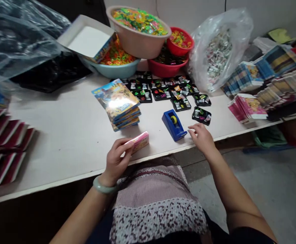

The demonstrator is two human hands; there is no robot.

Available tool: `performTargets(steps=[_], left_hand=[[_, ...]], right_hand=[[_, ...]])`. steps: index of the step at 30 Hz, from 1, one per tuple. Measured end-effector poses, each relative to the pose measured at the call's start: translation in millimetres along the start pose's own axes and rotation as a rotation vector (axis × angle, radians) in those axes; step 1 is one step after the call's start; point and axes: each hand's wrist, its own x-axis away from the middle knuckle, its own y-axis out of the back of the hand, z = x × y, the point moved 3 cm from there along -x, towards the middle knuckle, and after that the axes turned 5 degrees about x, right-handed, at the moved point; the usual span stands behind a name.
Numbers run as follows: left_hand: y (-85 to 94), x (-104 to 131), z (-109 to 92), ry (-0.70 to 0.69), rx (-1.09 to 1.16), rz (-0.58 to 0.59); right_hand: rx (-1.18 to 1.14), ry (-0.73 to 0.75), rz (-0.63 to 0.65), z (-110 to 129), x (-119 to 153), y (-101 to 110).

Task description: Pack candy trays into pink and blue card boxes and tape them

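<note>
My left hand (119,157) grips a pink printed box (140,141), held on edge at the front of the table. Close to the cutting end of a blue tape dispenser (173,125) with a yellow core is my right hand (202,137). Its thumb and forefinger are drawn together; anything between them is too small to make out. Behind the pink box stands a stack of blue and yellow picture cards (119,103). Black trays (181,103) holding small wrapped pieces lie beyond the dispenser, one (201,115) just past my right hand.
Basins of colourful small pieces, one beige (143,42), one light blue (117,69) and red ones (168,69), stand at the back beside a clear bag (214,57). Pink packs (248,106) line the right; dark red packs (5,135) fill the left. The table's front edge (153,156) runs before me.
</note>
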Motion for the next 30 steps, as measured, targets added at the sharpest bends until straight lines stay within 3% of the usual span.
performTargets(steps=[3,8,12,18,25,30], left_hand=[[-0.2,-4,1,-0.013,-0.048,0.004],[-2.3,-4,-1,-0.005,-0.062,0.014],[-2.5,-5,-1,0.004,-0.078,-0.001],[-3.6,-5,-1,-0.018,-0.069,0.001],[-4.4,-6,-1,0.007,-0.061,0.059],[-3.9,-4,-1,-0.017,-0.051,0.057]], right_hand=[[0.048,-0.007,0.088,-4,0,-9],[-0.145,-0.068,0.119,7,0,-23],[-0.416,-0.127,0.095,6,2,-37],[-0.806,-0.387,-0.044,-6,33,-51],[-0.632,-0.294,-0.101,4,46,-46],[-0.513,-0.235,-0.042,0,44,-45]])
